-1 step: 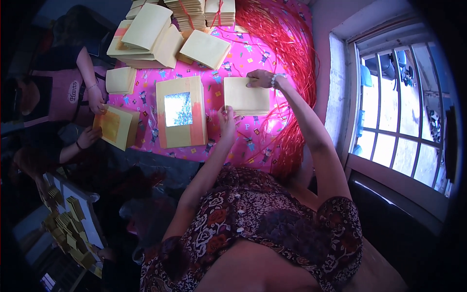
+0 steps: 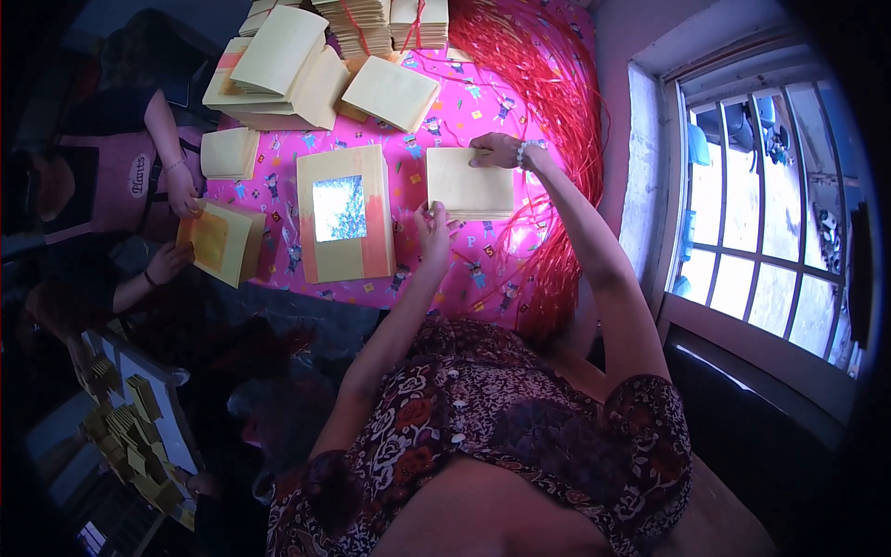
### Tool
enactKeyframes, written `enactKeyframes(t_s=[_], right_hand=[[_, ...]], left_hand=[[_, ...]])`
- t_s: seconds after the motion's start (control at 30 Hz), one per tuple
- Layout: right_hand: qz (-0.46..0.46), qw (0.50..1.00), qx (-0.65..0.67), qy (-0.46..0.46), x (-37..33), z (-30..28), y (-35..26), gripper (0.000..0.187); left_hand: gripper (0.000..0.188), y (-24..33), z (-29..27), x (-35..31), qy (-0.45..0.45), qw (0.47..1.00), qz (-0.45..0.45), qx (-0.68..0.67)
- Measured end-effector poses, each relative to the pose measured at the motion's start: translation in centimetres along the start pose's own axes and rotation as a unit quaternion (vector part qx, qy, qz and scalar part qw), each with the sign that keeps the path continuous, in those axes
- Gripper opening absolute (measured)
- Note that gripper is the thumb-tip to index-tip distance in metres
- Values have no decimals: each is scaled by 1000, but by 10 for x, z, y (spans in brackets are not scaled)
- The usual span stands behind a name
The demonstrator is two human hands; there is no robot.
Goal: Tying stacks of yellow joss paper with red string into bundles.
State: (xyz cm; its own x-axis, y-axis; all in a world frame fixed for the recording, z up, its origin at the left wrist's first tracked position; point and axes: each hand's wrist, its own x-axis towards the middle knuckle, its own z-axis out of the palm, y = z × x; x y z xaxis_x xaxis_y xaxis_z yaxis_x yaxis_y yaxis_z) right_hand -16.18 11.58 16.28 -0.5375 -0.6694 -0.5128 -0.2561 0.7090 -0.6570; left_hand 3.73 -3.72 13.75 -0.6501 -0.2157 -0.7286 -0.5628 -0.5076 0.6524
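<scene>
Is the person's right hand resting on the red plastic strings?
No, the right hand presses the top edge of the pale yellow paper stack.

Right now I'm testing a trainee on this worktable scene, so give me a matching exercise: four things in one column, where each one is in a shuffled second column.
Things:
1. left hand
2. right hand
3. red strings
4. windowed frame

Places:
A. far right corner of the pale envelope stack
B. flat on the pink cloth, left of that stack
C. near left corner of that stack
D. along the cloth's window-side edge

Pairs: 1-C, 2-A, 3-D, 4-B
</scene>
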Motion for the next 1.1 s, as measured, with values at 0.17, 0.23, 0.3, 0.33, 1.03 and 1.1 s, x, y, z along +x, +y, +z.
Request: enactKeyframes(t_s=[0.17,0.23,0.3,0.33,1.03,1.1], right_hand=[[-1,1000,0,2,2,2,0,42],[4,1000,13,-9,2,0,1,44],[6,1000,-3,-9,2,-3,8,45],[4,1000,-3,-12,3,-3,2,45],[34,997,-62,-11,11,9,0,54],[29,995,-94,23,11,15,7,54]], left_hand=[[45,-8,0,8,14,998,66,14],[45,-12,0,10,0,982,179,55],[48,-15,-1,14,-10,968,232,99],[50,-15,-5,15,-10,948,287,140],[55,-9,-14,18,-4,934,279,224],[55,-8,-12,18,-14,936,275,217]])
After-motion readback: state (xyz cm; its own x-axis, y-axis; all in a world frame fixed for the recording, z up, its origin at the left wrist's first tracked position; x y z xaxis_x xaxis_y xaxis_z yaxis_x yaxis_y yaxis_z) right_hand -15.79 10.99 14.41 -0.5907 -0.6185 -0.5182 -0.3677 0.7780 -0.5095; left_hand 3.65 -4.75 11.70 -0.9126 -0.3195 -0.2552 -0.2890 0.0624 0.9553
